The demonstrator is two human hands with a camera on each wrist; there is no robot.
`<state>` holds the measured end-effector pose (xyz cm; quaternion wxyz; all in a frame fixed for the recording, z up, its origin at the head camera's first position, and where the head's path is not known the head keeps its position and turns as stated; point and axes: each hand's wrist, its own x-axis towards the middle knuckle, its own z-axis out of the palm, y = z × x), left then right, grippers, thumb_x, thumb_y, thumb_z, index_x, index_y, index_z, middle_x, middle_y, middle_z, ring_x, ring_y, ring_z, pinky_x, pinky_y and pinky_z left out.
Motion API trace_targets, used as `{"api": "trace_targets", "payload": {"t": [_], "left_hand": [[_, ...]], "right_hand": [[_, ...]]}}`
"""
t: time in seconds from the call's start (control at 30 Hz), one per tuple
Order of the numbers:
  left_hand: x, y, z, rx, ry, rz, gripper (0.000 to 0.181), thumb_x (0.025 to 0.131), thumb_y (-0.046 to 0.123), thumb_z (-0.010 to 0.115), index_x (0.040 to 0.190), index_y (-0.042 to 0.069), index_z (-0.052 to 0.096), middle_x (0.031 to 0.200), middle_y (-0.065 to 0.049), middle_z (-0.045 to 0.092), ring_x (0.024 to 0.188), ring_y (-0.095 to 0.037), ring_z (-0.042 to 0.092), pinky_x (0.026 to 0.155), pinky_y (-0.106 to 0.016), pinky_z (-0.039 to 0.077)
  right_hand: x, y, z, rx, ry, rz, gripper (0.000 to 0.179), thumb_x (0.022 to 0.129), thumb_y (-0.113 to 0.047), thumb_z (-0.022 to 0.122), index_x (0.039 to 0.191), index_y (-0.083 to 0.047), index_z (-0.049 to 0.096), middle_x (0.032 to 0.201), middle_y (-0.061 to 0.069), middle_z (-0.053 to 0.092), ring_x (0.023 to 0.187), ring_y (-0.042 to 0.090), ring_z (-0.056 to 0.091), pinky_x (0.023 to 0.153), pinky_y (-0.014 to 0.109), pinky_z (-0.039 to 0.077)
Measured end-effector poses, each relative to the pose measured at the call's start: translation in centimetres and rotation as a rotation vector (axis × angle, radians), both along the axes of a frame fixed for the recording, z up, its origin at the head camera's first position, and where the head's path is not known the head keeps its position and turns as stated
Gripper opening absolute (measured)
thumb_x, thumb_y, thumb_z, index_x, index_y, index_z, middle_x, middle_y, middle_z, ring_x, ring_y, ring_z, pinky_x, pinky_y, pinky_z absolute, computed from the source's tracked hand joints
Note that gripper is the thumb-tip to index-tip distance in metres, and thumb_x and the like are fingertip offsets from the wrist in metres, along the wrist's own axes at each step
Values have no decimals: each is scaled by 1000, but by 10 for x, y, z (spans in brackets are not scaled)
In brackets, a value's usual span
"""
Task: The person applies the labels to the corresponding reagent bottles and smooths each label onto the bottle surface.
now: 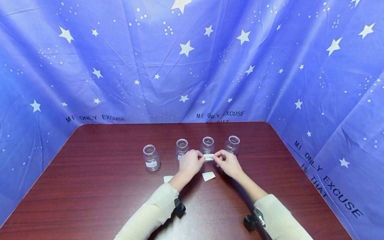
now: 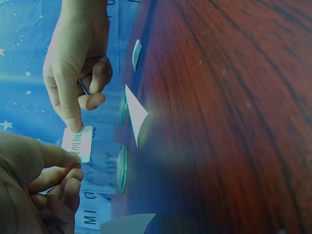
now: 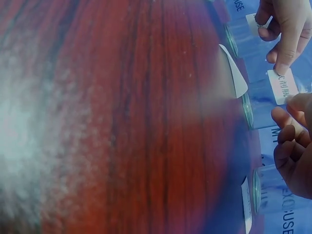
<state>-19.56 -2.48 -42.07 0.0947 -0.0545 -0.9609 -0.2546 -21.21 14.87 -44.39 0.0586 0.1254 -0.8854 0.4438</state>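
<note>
A small white label (image 1: 208, 157) with printed characters is stretched between both hands, in front of a clear glass jar (image 1: 207, 144). My left hand (image 1: 191, 162) pinches its left end with thumb and finger. At the right end, my right hand (image 1: 229, 164) pinches it the same way. In the right wrist view the label (image 3: 282, 87) overlaps the jar's side, the printed face showing. Below the hands lies a piece of white paper (image 1: 208, 176), one edge curling up off the table.
Left of the hands stand a jar (image 1: 151, 155) bearing a white label (image 1: 151, 165) and a second labelled jar (image 1: 181, 146), partly covered by my left hand. Another jar (image 1: 232, 144) stands behind my right hand. A white paper piece (image 1: 168, 179) lies by my left wrist. A starry curtain (image 1: 168, 66) surrounds the table.
</note>
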Motion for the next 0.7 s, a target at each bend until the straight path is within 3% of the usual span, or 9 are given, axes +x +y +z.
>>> {"api": "trace_targets", "payload": {"t": [0.7], "left_hand": [[-5,4,-2,-43,37,-16,14,85,26,62,85,16,72,79,0,68,69,-16,64,58,-31,49]], "right_hand": [[-5,-3,-3,-19,28,-31,9,85,-16,67,86,-7,65,58,9,61,46,4,49,42,17,35]]}}
